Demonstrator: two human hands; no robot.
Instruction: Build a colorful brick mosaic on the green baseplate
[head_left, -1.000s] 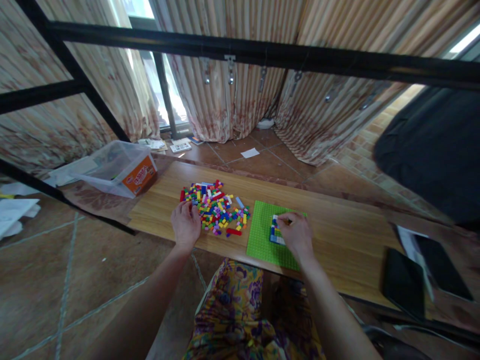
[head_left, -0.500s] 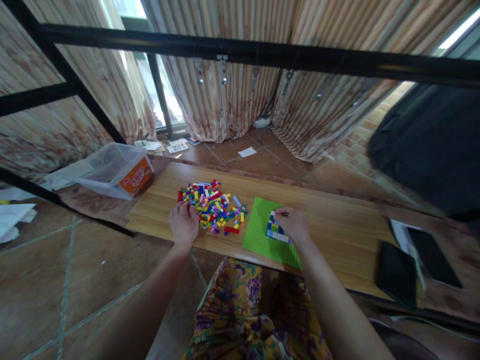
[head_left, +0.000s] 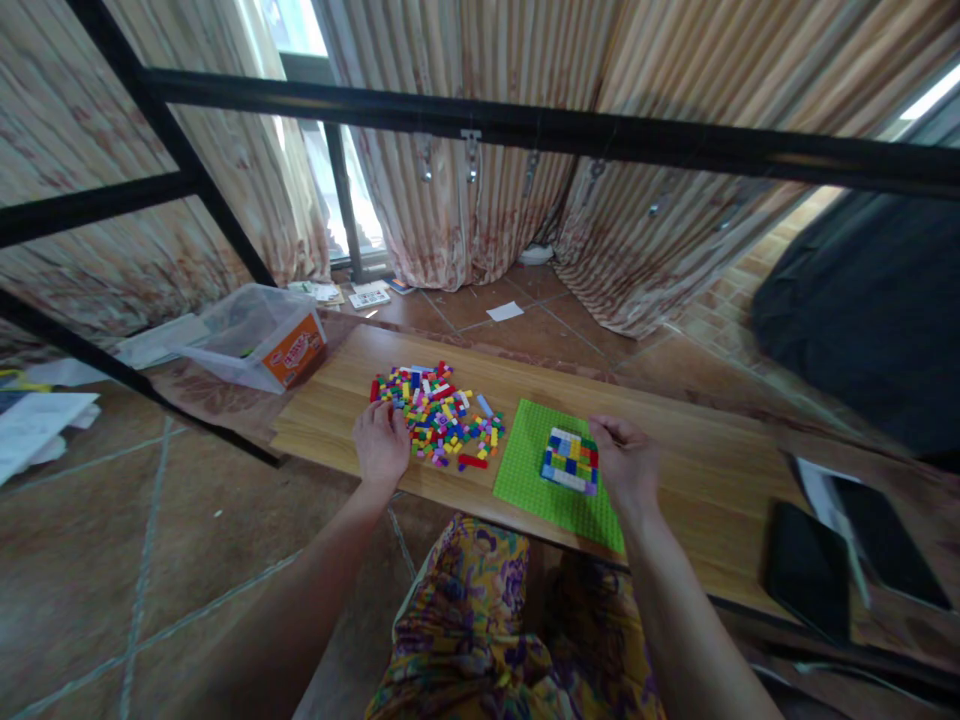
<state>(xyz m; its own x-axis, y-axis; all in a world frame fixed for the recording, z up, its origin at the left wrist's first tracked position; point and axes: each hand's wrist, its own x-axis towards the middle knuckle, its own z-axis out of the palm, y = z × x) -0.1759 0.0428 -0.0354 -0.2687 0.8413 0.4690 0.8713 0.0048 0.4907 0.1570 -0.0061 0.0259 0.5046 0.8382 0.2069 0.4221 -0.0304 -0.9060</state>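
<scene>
A pile of small, many-coloured toy bricks (head_left: 448,415) lies spread on the wooden board. My left hand (head_left: 381,440) rests at the pile's left edge, fingers curled down together; whatever is under the fingertips is hidden. Right of the pile sits a green studded baseplate (head_left: 521,470). On it stands a flat, roughly square block of joined bricks (head_left: 570,462) in blue, white, yellow, green, orange and red. My right hand (head_left: 624,455) is just right of this block, above the plate's right edge, thumb and fingers pinched. Anything in that pinch is too small to make out.
A clear plastic bin (head_left: 259,340) with an orange label stands beyond the board's left end. A dark tablet-like object (head_left: 806,570) and a black phone-like object (head_left: 889,535) lie at the right. A black metal bar (head_left: 525,125) crosses ahead; papers (head_left: 504,311) lie on the floor.
My right hand has moved off the brick block toward the right, uncovering its top and red right side. The left hand stays at the pile. The whole view has shifted slightly.
</scene>
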